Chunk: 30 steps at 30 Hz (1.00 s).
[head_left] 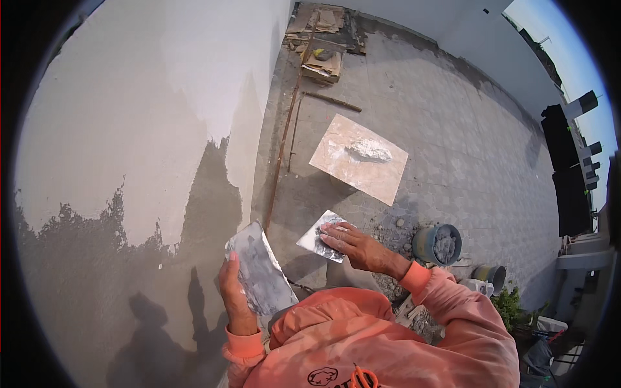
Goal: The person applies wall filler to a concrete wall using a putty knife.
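Note:
My left hand grips the edge of a flat, whitish-grey plastering plate, which is smeared with putty and tilted in front of my body. My right hand is closed on a smaller, shiny rectangular putty scraper, its fingers pressed over the upper face. The two tools are apart. Beyond them lies a mound of white putty on a pinkish tile-like board, raised off the ground. At my left stands a wall, coated white in its upper part and bare grey below a ragged edge.
A bucket with greyish material and another bucket stand at my right, near rubble. A long rusty rod runs along the wall's foot. Stacked cardboard and a short stick lie farther off on the paving.

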Available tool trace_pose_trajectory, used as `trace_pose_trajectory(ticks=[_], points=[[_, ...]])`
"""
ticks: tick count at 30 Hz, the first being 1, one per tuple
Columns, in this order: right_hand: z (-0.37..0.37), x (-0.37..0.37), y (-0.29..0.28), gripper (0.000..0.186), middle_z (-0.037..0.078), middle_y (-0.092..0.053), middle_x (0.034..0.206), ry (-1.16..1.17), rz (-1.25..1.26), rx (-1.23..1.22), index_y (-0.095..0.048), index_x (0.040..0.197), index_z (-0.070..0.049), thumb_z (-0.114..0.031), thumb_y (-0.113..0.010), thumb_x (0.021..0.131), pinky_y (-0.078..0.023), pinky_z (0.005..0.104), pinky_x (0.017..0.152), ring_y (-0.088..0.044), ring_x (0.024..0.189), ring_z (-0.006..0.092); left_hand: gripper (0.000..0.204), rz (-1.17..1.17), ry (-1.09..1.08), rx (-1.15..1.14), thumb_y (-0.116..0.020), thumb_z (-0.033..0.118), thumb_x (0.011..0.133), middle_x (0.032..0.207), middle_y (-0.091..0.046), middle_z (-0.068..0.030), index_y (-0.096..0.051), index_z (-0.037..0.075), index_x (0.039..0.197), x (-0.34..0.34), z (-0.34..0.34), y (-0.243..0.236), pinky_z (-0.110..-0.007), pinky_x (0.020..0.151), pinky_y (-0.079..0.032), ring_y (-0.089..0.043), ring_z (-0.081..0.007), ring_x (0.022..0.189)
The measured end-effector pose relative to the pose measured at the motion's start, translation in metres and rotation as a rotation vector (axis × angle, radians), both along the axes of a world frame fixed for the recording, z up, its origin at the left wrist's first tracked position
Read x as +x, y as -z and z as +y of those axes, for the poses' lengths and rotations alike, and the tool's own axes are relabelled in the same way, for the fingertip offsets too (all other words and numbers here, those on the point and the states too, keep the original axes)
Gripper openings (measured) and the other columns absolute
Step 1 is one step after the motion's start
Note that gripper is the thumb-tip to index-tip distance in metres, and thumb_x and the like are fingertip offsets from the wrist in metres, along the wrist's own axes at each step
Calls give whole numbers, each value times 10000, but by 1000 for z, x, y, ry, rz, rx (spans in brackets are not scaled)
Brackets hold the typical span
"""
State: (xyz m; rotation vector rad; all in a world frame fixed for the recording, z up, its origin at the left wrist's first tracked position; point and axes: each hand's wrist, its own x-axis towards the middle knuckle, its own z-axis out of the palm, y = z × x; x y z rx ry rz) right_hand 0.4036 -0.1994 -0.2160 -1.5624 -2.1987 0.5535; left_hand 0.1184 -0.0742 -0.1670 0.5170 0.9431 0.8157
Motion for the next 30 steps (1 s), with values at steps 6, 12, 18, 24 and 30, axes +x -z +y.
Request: trace_pose_trajectory(ticks=[6, 12, 18, 24, 30], points=[[-16, 142, 137, 563, 197, -606, 1228, 544, 115, -59, -493, 1365, -35, 57, -563, 814, -473, 479, 968, -583, 1105, 388, 433, 108, -77, 32, -532, 332, 1011, 1148, -653, -83, -581, -14, 1266, 126, 19, 25, -305, 878, -493, -637, -174, 1001], [-1, 313, 314, 452, 189, -596, 1168, 752, -225, -39, -530, 1279, -7, 3, -565, 829, -445, 466, 944, -569, 1098, 361, 400, 210, -58, -150, -511, 300, 1025, 1142, -652, -77, -584, -8, 1271, 254, 22, 125, -307, 905, -480, -627, -162, 1030], [6, 425, 416, 485, 197, -538, 1270, 577, -469, -108, -484, 1356, 22, -59, -524, 880, -416, 460, 964, -534, 1135, 338, 358, 342, 12, -131, -517, 289, 1026, 1110, -648, -87, -613, -14, 1191, 327, 20, 213, -310, 899, -482, -626, -157, 1015], [74, 402, 452, 523, 201, -515, 1228, 530, -461, -166, -445, 1386, 86, -111, -504, 905, -429, 429, 922, -519, 1099, 327, 368, 331, 13, -283, -522, 295, 1019, 1068, -673, -94, -624, -30, 1157, 368, 23, 241, -321, 883, -494, -650, -184, 977], [92, 367, 497, 506, 187, -522, 1205, 539, -682, -185, -505, 1363, 54, -143, -525, 898, -430, 423, 825, -524, 1060, 291, 463, 374, 28, -274, -491, 341, 1027, 1130, -659, -111, -565, -65, 1236, 370, 28, 262, -310, 875, -490, -641, -180, 983]])
